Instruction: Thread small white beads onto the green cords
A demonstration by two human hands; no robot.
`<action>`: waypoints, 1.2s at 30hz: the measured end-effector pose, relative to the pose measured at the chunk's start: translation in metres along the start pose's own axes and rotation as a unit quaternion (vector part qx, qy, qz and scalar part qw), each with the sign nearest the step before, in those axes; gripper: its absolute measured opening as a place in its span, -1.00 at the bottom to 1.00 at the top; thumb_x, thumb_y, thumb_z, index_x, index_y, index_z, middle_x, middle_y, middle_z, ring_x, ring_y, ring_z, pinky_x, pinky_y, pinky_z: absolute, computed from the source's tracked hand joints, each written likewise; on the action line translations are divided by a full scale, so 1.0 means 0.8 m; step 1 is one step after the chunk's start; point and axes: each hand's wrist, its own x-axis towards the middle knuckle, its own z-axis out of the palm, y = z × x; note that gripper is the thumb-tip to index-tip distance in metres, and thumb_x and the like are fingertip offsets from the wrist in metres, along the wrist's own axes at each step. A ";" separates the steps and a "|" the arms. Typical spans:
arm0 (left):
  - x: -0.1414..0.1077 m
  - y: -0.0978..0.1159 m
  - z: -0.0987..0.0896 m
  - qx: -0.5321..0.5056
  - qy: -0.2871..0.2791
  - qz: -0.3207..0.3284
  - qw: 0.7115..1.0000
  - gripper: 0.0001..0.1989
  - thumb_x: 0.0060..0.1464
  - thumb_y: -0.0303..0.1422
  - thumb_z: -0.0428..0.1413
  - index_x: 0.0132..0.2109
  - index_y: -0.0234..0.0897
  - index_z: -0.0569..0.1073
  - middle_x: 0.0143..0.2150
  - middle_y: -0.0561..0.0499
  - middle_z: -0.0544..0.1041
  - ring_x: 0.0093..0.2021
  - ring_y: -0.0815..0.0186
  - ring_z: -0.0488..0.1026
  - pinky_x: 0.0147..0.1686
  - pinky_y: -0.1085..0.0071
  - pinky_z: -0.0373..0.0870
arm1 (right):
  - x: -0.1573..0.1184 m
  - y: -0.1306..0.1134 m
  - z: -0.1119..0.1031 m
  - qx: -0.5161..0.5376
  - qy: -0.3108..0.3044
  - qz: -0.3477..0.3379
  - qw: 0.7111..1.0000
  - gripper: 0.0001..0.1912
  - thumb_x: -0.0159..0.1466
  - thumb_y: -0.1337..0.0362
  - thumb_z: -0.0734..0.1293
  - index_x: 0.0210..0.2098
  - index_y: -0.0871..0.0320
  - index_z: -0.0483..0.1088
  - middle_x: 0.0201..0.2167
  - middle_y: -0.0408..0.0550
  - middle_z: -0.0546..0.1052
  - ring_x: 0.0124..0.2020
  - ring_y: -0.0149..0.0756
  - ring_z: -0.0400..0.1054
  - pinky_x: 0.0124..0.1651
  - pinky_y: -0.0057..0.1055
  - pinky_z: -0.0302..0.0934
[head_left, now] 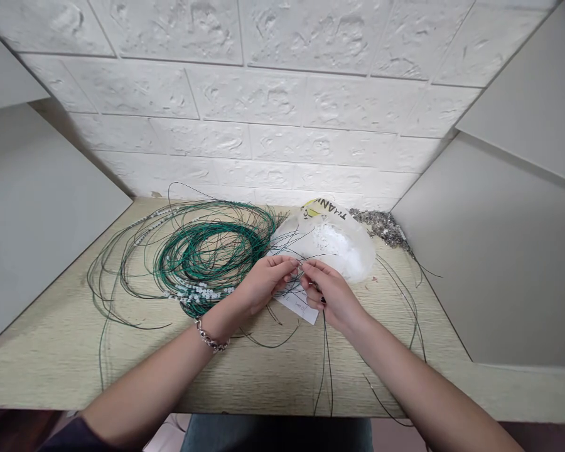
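My left hand (268, 279) and my right hand (328, 290) meet fingertip to fingertip above the table, each in a pinch. Thin dark wire passes at the fingertips; any small part between them is too tiny to make out. From under my right hand, dark and green wires (327, 358) hang toward the table's front edge. Beside my left hand lies a big loose coil of green and black wires (207, 245), with a cluster of small white connectors (202, 292) on it. Beneath my hands is a white paper slip (304, 309) with handwriting, partly covered.
Behind my hands, a clear plastic bag (365, 248) with printed letters holds small white pieces (339, 248). A heap of small metallic bits (381, 227) lies in the back right corner. White brick-pattern wall (273, 94) and grey panels (513, 251) bound the table (216, 383).
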 end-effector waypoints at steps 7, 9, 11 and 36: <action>0.001 -0.002 -0.001 -0.013 -0.002 -0.004 1.000 -0.74 -0.09 -0.26 0.14 -0.50 -0.37 0.31 -0.61 0.15 0.18 -0.62 0.55 0.01 -0.62 0.53 -0.11 | -0.001 -0.005 0.002 0.066 0.018 0.017 0.998 -0.75 0.08 0.10 0.28 -0.43 0.18 0.24 -0.75 -0.34 0.15 -0.78 -0.63 -0.18 -0.75 -0.63 -0.28; 0.001 -0.001 -0.002 -0.016 -0.005 -0.003 1.000 -0.74 -0.09 -0.25 0.14 -0.49 -0.37 0.31 -0.61 0.14 0.19 -0.62 0.55 0.02 -0.63 0.54 -0.11 | -0.002 -0.007 0.002 0.076 0.022 0.030 0.996 -0.75 0.11 0.09 0.25 -0.42 0.18 0.25 -0.74 -0.32 0.17 -0.78 -0.63 -0.17 -0.75 -0.62 -0.27; 0.001 0.000 -0.002 -0.021 -0.009 -0.002 1.000 -0.75 -0.08 -0.25 0.14 -0.48 -0.37 0.32 -0.61 0.14 0.19 -0.62 0.55 0.02 -0.63 0.55 -0.11 | -0.001 -0.008 0.001 0.077 0.023 0.039 0.996 -0.78 0.10 0.13 0.25 -0.43 0.18 0.26 -0.72 -0.29 0.22 -0.77 -0.63 -0.16 -0.74 -0.63 -0.25; 0.001 0.004 -0.012 -0.201 -0.012 -0.069 0.977 -0.84 -0.11 -0.57 0.15 -0.28 -0.42 0.45 -0.41 0.03 0.43 -0.56 0.62 0.25 -0.61 0.72 0.20 | 0.004 -0.002 -0.003 -0.064 0.081 -0.089 0.991 -0.78 -0.08 0.18 0.40 -0.52 0.19 0.37 -0.76 -0.32 0.13 -0.74 -0.62 -0.10 -0.72 -0.58 -0.23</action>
